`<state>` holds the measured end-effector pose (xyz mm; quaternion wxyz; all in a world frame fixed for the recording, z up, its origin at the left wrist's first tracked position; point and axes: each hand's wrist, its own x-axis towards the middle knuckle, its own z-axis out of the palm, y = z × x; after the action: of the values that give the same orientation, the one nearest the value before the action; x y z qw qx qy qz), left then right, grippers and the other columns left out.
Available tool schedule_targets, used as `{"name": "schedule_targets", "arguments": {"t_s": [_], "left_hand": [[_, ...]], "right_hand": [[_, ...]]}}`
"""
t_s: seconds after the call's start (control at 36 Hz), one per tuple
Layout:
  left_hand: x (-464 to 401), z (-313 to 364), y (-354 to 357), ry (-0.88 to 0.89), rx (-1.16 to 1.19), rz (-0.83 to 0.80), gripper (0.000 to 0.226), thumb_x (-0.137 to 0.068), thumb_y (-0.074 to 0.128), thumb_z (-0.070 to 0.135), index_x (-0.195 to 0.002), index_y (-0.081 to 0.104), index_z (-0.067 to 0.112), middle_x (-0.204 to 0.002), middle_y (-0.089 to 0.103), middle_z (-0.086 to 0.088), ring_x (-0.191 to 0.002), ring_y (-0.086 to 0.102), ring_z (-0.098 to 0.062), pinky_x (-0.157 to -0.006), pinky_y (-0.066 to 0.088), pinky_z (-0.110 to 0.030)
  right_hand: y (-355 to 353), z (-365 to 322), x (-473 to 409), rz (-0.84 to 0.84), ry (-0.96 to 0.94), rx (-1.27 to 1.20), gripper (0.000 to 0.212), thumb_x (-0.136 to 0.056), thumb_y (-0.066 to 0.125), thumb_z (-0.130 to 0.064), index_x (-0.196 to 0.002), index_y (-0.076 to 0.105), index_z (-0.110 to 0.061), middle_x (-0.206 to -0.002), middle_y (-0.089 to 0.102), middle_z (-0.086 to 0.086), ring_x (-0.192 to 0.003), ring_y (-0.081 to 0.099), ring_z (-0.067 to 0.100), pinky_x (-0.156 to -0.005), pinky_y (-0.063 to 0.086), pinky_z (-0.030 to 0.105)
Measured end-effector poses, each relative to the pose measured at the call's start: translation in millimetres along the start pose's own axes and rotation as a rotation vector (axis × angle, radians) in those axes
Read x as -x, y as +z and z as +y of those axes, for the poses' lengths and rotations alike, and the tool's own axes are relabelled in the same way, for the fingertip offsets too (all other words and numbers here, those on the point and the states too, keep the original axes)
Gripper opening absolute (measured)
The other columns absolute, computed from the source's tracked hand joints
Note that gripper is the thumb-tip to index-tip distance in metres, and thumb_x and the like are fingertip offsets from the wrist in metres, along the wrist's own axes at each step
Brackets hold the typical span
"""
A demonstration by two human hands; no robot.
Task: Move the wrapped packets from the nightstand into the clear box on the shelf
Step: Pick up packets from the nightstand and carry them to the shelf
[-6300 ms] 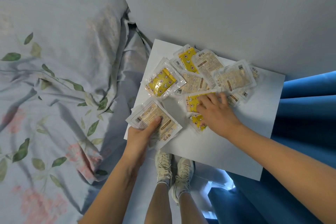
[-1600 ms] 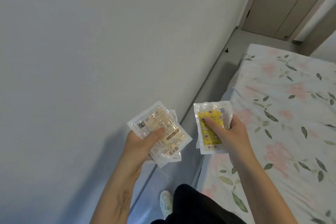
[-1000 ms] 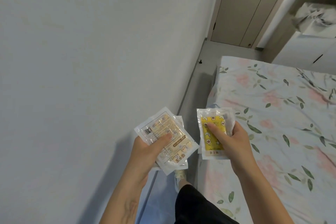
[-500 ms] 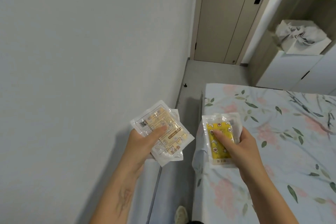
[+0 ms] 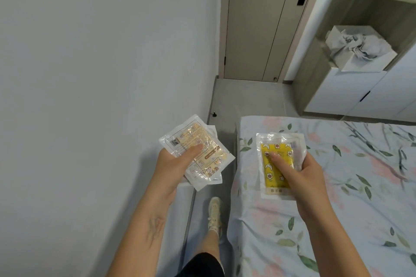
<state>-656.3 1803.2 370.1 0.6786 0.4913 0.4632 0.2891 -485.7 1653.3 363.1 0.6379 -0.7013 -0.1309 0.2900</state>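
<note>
My left hand [image 5: 173, 165] grips a small stack of clear-wrapped packets with pale orange print [image 5: 198, 152], thumb pressed on top. My right hand [image 5: 301, 171] holds yellow-printed wrapped packets [image 5: 278, 164], thumb across the front, above the bed's corner. Both hands are at chest height, apart from each other. The nightstand is out of view. A shelf unit [image 5: 360, 29] stands at the upper right; no clear box is plainly visible on it.
A floral-sheeted bed [image 5: 337, 186] fills the lower right. A narrow grey floor strip [image 5: 245, 96] runs between the white wall and the bed toward a closed door [image 5: 265, 20]. A white box with crumpled grey cloth [image 5: 358, 47] sits on the shelf unit. My shoe [image 5: 215, 211] is below.
I have turned away from the nightstand and moved along the bed toward the door and shelf. Both hands keep carrying their packets; the shelf unit has come into view.
</note>
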Motion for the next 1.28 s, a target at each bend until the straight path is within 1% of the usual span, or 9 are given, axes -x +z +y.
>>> {"name": "schedule_targets", "arguments": {"t_s": [0.14, 0.25, 0.39, 0.53, 0.58, 0.67, 0.81, 1.06, 1.28], "left_hand": [[-64.8, 16.4, 15.4, -0.013, -0.027, -0.067, 0.02, -0.082, 0.071, 0.015, -0.098, 0.069, 0.025, -0.091, 0.076, 0.004, -0.084, 0.073, -0.016, -0.069, 0.058, -0.038], [-123.3, 35.5, 30.5, -0.013, -0.022, -0.091, 0.019, -0.082, 0.071, 0.014, -0.097, 0.069, 0.024, -0.089, 0.076, 0.004, -0.082, 0.073, -0.015, -0.06, 0.056, -0.032], [-198.5, 65.3, 49.1, -0.008, 0.021, -0.08, 0.02, -0.082, 0.07, 0.01, -0.098, 0.069, 0.022, -0.093, 0.076, 0.0, -0.085, 0.073, -0.018, -0.07, 0.058, -0.037], [-265.5, 95.7, 64.6, 0.037, 0.032, -0.08, 0.02, -0.083, 0.069, 0.009, -0.096, 0.069, 0.023, -0.091, 0.076, 0.003, -0.084, 0.073, -0.016, -0.066, 0.058, -0.035], [-286.9, 105.9, 71.5, 0.053, 0.031, -0.083, 0.02, -0.083, 0.069, 0.008, -0.096, 0.069, 0.024, -0.092, 0.076, 0.003, -0.085, 0.073, -0.015, -0.07, 0.058, -0.036], [-319.4, 123.3, 84.0, 0.086, 0.018, -0.118, 0.02, -0.084, 0.068, 0.007, -0.095, 0.068, 0.024, -0.089, 0.076, 0.005, -0.082, 0.073, -0.012, -0.066, 0.059, -0.031], [-363.3, 142.6, 101.4, 0.121, 0.015, -0.133, 0.019, -0.085, 0.067, 0.007, -0.096, 0.068, 0.023, -0.088, 0.075, 0.008, -0.081, 0.072, -0.009, -0.065, 0.059, -0.028], [-418.3, 137.2, 115.9, 0.046, 0.031, -0.103, 0.021, -0.085, 0.067, 0.005, -0.096, 0.068, 0.023, -0.086, 0.076, 0.007, -0.079, 0.073, -0.009, -0.065, 0.06, -0.028], [-499.0, 147.4, 149.5, 0.032, 0.015, -0.116, 0.02, -0.086, 0.066, 0.005, -0.091, 0.067, 0.025, -0.08, 0.075, 0.012, -0.074, 0.072, -0.004, -0.064, 0.059, -0.026]], "right_hand": [[12.3, -12.1, -66.3, -0.009, 0.014, 0.02, 0.019, -0.078, 0.075, -0.019, -0.095, 0.066, -0.018, -0.081, 0.074, -0.001, -0.067, 0.071, 0.011, -0.057, 0.057, 0.026], [28.5, -22.7, -125.4, 0.006, 0.035, 0.026, 0.023, -0.077, 0.076, -0.022, -0.097, 0.066, -0.018, -0.083, 0.074, 0.001, -0.072, 0.072, 0.015, -0.062, 0.057, 0.031], [53.8, -45.6, -205.3, 0.008, 0.031, 0.041, 0.02, -0.078, 0.075, -0.022, -0.095, 0.065, -0.02, -0.083, 0.073, 0.0, -0.069, 0.071, 0.011, -0.057, 0.055, 0.026], [76.4, -67.2, -273.3, 0.01, 0.02, 0.04, 0.024, -0.078, 0.076, -0.022, -0.099, 0.067, -0.016, -0.084, 0.074, 0.003, -0.069, 0.071, 0.013, -0.061, 0.056, 0.03], [82.9, -72.2, -293.1, 0.011, 0.02, 0.045, 0.024, -0.078, 0.076, -0.022, -0.1, 0.067, -0.017, -0.085, 0.074, 0.002, -0.07, 0.072, 0.014, -0.064, 0.057, 0.032], [91.0, -76.8, -320.0, 0.026, 0.025, 0.032, 0.025, -0.078, 0.075, -0.024, -0.101, 0.066, -0.019, -0.085, 0.074, 0.001, -0.074, 0.072, 0.016, -0.065, 0.057, 0.032], [101.1, -82.8, -357.0, 0.041, 0.05, -0.008, 0.027, -0.077, 0.076, -0.024, -0.102, 0.066, -0.018, -0.086, 0.074, 0.001, -0.07, 0.072, 0.012, -0.058, 0.056, 0.028], [118.2, -95.0, -424.3, 0.035, 0.064, 0.028, 0.029, -0.079, 0.075, -0.027, -0.105, 0.065, -0.019, -0.09, 0.073, 0.002, -0.077, 0.071, 0.017, -0.063, 0.055, 0.03], [129.9, -107.2, -506.6, 0.011, 0.056, 0.016, 0.013, -0.079, 0.074, -0.021, -0.088, 0.065, -0.023, -0.07, 0.073, -0.007, -0.06, 0.07, 0.006, -0.051, 0.055, 0.023]]}}
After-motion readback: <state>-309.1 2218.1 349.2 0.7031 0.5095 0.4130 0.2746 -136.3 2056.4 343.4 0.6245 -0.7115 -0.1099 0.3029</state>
